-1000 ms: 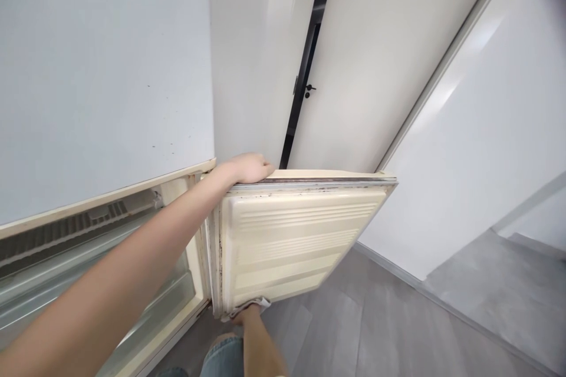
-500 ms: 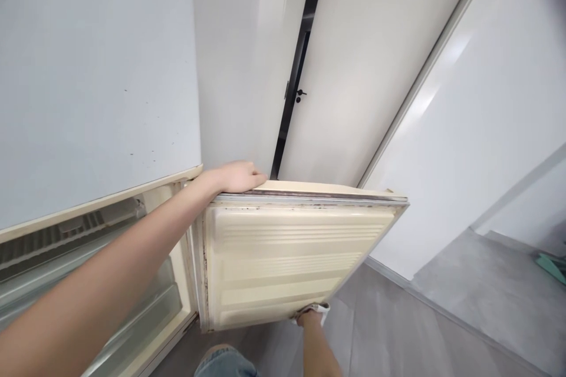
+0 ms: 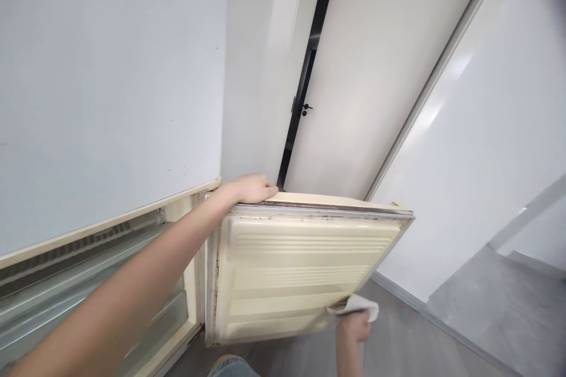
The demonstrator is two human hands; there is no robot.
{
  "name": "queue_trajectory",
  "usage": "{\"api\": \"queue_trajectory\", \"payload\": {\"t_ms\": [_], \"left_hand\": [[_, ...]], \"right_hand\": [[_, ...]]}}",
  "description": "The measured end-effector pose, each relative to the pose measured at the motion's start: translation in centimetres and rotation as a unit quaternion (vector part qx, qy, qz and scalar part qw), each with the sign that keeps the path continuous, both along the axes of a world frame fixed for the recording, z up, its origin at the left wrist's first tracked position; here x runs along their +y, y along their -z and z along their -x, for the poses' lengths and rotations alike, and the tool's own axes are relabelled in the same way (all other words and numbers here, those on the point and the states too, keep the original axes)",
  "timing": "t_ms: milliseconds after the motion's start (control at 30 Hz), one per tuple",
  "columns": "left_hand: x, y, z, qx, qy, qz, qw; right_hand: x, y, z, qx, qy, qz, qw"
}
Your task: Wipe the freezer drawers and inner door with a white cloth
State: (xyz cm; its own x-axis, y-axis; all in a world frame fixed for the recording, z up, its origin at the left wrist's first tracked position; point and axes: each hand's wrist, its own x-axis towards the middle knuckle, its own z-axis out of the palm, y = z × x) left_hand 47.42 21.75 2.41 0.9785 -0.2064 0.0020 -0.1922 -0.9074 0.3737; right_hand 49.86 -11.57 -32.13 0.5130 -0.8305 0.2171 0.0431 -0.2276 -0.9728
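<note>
The cream inner face of the fridge door (image 3: 292,274) faces me, swung open, with dark grime along its gasket edges. My left hand (image 3: 256,189) grips the door's top edge near the hinge side, its fingers curled over and partly hidden behind it. At the lower right corner of the door, my right hand (image 3: 355,326) is closed on a whitish cloth (image 3: 363,306). The cloth lies against the door's edge, and part of it sticks out past the side.
Left of the door is the open compartment with clear drawers (image 3: 170,315) under a large white fridge surface (image 3: 110,70). Behind stands a white room door (image 3: 375,59) with a black handle (image 3: 306,107). A white wall (image 3: 486,147) rises at right above grey flooring (image 3: 398,324). My knee is below.
My right hand has moved with the cloth rightward and slightly up along the door's edge. The left hand keeps its place on the top edge while the view shifts slightly.
</note>
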Motion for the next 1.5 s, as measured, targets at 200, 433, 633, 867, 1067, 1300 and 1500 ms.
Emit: {"api": "queue_trajectory", "payload": {"t_ms": [200, 433, 633, 867, 1067, 1300, 1500], "left_hand": [[0.1, 0.3, -0.4, 0.001, -0.003, 0.014, 1.0], [0.3, 0.4, -0.4, 0.005, 0.03, 0.038, 0.999], [0.6, 0.5, -0.7, -0.004, 0.041, 0.038, 0.998], [0.5, 0.2, -0.3, 0.01, 0.041, 0.028, 0.999], [0.3, -0.1, 0.2, 0.022, 0.027, 0.017, 0.999], [0.1, -0.1, 0.0, 0.025, 0.026, 0.012, 0.999], [0.2, 0.1, -0.4, 0.024, 0.029, 0.011, 0.999]], "right_hand": [[5.1, -7.4, 2.4, -0.206, 0.022, 0.127, 0.97], [19.0, -16.9, 5.9, -0.415, -0.248, 0.517, 0.706], [21.9, -19.2, 6.0, -0.402, -0.218, 0.606, 0.65], [14.0, -18.2, 2.8, -0.405, -0.128, 0.57, 0.703], [2.9, -16.8, -1.6, -0.317, -0.027, 0.432, 0.844], [-1.9, -17.4, -2.5, -0.24, 0.0, 0.157, 0.958], [-1.4, -10.1, -1.5, -0.118, 0.034, 0.012, 0.992]]}}
